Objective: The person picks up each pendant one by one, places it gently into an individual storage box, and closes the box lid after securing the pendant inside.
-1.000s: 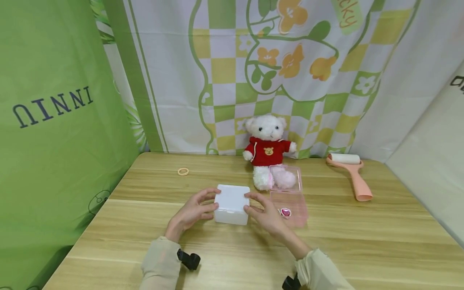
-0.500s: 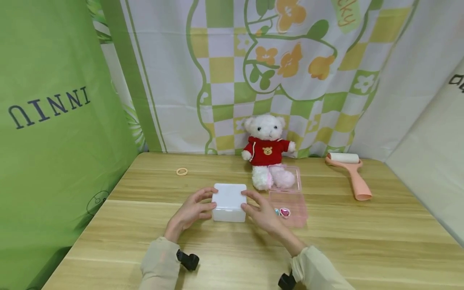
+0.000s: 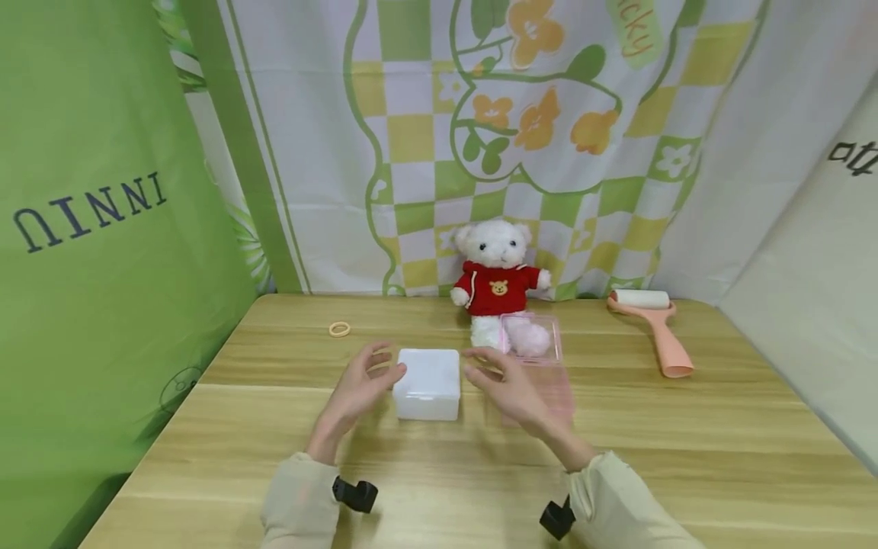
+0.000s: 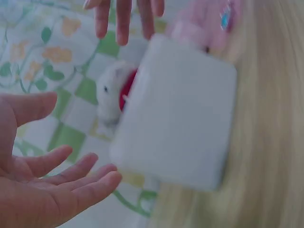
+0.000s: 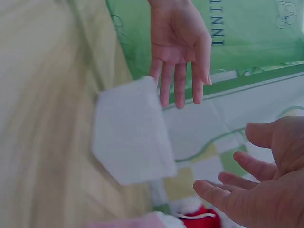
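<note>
A white lidded plastic box (image 3: 427,385) sits on the wooden table between both hands, its lid closed. My left hand (image 3: 357,387) is just left of the box, fingers relaxed and spread, holding nothing. On the other side my right hand (image 3: 509,390) hovers by the box's right edge with nothing in its grasp. In the left wrist view, gaps show between the box (image 4: 180,114) and the fingers of the left hand (image 4: 52,190). The right wrist view shows the right hand (image 5: 259,180) likewise apart from the box (image 5: 130,135).
Behind the right hand lies an open pink clear case (image 3: 559,396), with a teal gem (image 4: 225,20) visible in the left wrist view. A white teddy bear (image 3: 495,267) in a red hoodie sits against the curtain. A tan ring (image 3: 339,329) lies back left, a peach lint roller (image 3: 661,332) back right.
Both hands have let go of the white box and moved apart from its sides. The right hand now covers the gems in the pink case. The head view has shifted slightly.
</note>
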Available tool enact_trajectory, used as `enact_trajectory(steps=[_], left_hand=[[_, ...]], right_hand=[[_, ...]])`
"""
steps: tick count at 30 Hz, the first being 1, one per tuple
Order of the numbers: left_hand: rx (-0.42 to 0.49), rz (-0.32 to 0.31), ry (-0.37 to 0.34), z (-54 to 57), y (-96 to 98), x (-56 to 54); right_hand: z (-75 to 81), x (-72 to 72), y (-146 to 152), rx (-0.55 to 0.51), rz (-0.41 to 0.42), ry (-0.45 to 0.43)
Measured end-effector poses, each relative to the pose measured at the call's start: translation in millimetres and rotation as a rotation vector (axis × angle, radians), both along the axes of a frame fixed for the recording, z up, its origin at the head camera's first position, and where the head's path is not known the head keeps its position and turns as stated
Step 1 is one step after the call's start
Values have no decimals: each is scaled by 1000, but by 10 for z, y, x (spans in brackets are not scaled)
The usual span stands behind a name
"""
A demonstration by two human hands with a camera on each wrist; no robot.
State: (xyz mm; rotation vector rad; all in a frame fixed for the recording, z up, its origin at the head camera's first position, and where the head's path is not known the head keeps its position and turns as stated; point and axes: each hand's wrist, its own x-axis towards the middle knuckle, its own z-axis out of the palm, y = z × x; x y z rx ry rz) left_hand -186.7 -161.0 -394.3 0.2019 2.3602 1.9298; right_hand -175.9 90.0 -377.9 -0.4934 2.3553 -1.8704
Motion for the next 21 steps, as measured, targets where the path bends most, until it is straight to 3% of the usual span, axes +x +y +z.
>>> enact_trajectory(steps=[5,9,13,15,21], left_hand=[[40,40,179,196,296,64],[89,6,294,222,625,93],[103,-87,280,134,1031,94],[53,-107,248,65,1228,101],[-152,-35,191,-112,1583,121]], right_hand=[[276,-23,281,21,14,36],[405,-79,524,2,6,83],[446,-133,825,-11,-43,81],[430,-145,966,-16,-74,58],[300,-164,1221,-27,-157,8]])
